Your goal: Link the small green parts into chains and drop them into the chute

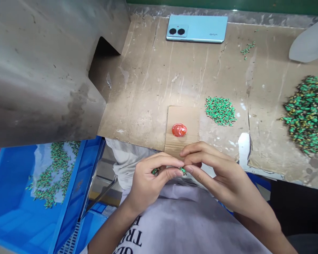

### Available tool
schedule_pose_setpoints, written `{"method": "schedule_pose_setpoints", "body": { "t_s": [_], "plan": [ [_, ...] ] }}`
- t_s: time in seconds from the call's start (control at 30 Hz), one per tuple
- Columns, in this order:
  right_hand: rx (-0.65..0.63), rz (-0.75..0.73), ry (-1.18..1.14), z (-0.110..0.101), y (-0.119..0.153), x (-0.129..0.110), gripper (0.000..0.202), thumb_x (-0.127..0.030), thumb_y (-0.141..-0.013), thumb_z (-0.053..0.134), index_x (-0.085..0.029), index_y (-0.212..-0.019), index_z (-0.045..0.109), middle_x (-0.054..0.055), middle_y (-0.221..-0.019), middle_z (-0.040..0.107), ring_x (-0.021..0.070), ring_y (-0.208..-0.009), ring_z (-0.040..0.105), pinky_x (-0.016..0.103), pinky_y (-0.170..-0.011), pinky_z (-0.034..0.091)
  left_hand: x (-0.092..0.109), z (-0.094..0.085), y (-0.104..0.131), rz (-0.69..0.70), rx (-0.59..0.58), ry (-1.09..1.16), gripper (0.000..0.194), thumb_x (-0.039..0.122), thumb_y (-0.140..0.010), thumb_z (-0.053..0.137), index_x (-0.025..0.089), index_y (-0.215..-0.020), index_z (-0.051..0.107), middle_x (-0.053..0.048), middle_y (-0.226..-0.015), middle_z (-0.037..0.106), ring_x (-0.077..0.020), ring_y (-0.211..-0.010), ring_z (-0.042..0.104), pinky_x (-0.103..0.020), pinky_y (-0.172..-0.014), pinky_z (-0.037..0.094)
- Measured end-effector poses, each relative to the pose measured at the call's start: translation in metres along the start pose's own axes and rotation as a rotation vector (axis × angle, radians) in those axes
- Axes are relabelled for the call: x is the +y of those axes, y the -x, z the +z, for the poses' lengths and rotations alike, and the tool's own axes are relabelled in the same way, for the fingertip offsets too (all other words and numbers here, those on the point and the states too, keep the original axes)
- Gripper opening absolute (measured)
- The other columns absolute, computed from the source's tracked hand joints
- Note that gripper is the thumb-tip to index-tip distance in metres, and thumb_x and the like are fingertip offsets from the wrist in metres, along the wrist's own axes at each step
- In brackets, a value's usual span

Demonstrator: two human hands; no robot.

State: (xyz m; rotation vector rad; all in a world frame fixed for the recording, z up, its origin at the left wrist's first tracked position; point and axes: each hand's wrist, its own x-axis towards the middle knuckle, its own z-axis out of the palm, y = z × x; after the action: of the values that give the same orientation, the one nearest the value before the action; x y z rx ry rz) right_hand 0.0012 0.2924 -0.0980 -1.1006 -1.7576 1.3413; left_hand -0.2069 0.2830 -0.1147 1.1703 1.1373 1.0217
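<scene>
My left hand (pixel 151 178) is closed in a pinch, with a small green piece (pixel 182 170) at its thumb and index fingertips. Further green bits (pixel 155 171) show inside the curl of that hand. My right hand (pixel 222 173) meets it from the other side, its thumb and fingertips closed at the same small piece. Fingers cover most of what they hold. Just beyond both hands, a small red, shiny round dish or blob (pixel 179 130) rests on a cardboard square (pixel 184 114).
Green pieces form a small pile (pixel 221 111) and a larger, darker pile (pixel 308 114) on the worktop (pixel 148 84). A light blue phone (pixel 197 29) lies at the back. Left are a metal housing (pixel 47 70) and a blue bin (pixel 13 197). A white object (pixel 310 42) stands at right.
</scene>
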Motion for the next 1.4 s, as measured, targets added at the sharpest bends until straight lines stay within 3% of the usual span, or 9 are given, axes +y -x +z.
{"method": "schedule_pose_setpoints", "body": {
  "t_s": [0.37, 0.53, 0.73, 0.87, 1.07, 1.23, 1.4],
  "plan": [
    [-0.033, -0.057, 0.098, -0.001, 0.002, -0.006, 0.014, -0.011, -0.111, 0.059, -0.018, -0.116, 0.070, 0.007, -0.118, 0.071, 0.0135, -0.118, 0.070, 0.021, -0.102, 0.055, 0.003, -0.001, 0.001, -0.051, 0.009, 0.023, 0.015, 0.014, -0.086, 0.092, 0.027, -0.090, 0.090, 0.003, -0.085, 0.086, -0.0091, -0.078, 0.079, -0.011, -0.075, 0.059],
    [-0.012, -0.077, 0.108, 0.001, 0.002, -0.014, 0.016, -0.009, -0.109, 0.059, -0.018, -0.116, 0.070, 0.007, -0.117, 0.072, 0.0121, -0.116, 0.070, 0.019, -0.103, 0.055, -0.004, -0.005, 0.005, -0.141, -0.021, 0.185, 0.011, 0.021, -0.089, 0.092, 0.030, -0.095, 0.089, 0.004, -0.088, 0.084, -0.0082, -0.076, 0.074, -0.013, -0.072, 0.057],
    [0.035, -0.011, -0.015, 0.008, 0.004, -0.013, 0.017, -0.016, -0.106, 0.070, -0.022, -0.122, 0.068, -0.001, -0.102, 0.074, 0.0096, -0.088, 0.069, 0.017, -0.083, 0.059, -0.012, -0.007, 0.006, -0.171, -0.043, 0.349, 0.010, 0.025, -0.089, 0.092, 0.030, -0.097, 0.089, 0.001, -0.090, 0.081, -0.0108, -0.079, 0.073, -0.018, -0.071, 0.057],
    [0.109, 0.080, -0.121, 0.018, 0.008, -0.009, 0.018, -0.017, -0.105, 0.072, -0.028, -0.119, 0.070, -0.005, -0.089, 0.074, 0.0093, -0.077, 0.069, 0.017, -0.072, 0.058, -0.013, -0.007, 0.006, -0.095, -0.016, 0.272, 0.010, 0.024, -0.088, 0.093, 0.029, -0.095, 0.089, 0.000, -0.089, 0.081, -0.0123, -0.080, 0.073, -0.019, -0.072, 0.057],
    [0.222, 0.135, -0.299, 0.022, 0.004, -0.010, 0.008, -0.018, -0.099, 0.079, -0.025, -0.104, 0.078, -0.001, -0.083, 0.080, 0.0127, -0.069, 0.074, 0.020, -0.064, 0.062, -0.008, -0.005, 0.005, 0.122, 0.024, 0.116, 0.022, 0.013, -0.085, 0.094, 0.030, -0.099, 0.089, 0.000, -0.093, 0.083, -0.0135, -0.088, 0.078, -0.021, -0.081, 0.062],
    [0.204, 0.188, -0.399, 0.022, 0.002, -0.011, 0.002, -0.021, -0.098, 0.081, -0.023, -0.098, 0.080, 0.000, -0.076, 0.078, 0.0129, -0.063, 0.071, 0.020, -0.060, 0.059, -0.008, -0.003, 0.004, 0.229, 0.059, 0.088, 0.019, 0.016, -0.085, 0.094, 0.029, -0.098, 0.090, -0.001, -0.090, 0.084, -0.0155, -0.079, 0.080, -0.023, -0.073, 0.066],
    [0.154, 0.206, -0.487, 0.023, 0.000, -0.012, 0.006, -0.017, -0.098, 0.078, -0.022, -0.101, 0.080, -0.002, -0.076, 0.077, 0.0107, -0.063, 0.070, 0.018, -0.059, 0.057, -0.012, -0.003, 0.006, 0.198, 0.057, 0.137, 0.021, 0.015, -0.086, 0.093, 0.031, -0.099, 0.090, 0.001, -0.092, 0.083, -0.0131, -0.081, 0.079, -0.021, -0.074, 0.064]
  ]
}}
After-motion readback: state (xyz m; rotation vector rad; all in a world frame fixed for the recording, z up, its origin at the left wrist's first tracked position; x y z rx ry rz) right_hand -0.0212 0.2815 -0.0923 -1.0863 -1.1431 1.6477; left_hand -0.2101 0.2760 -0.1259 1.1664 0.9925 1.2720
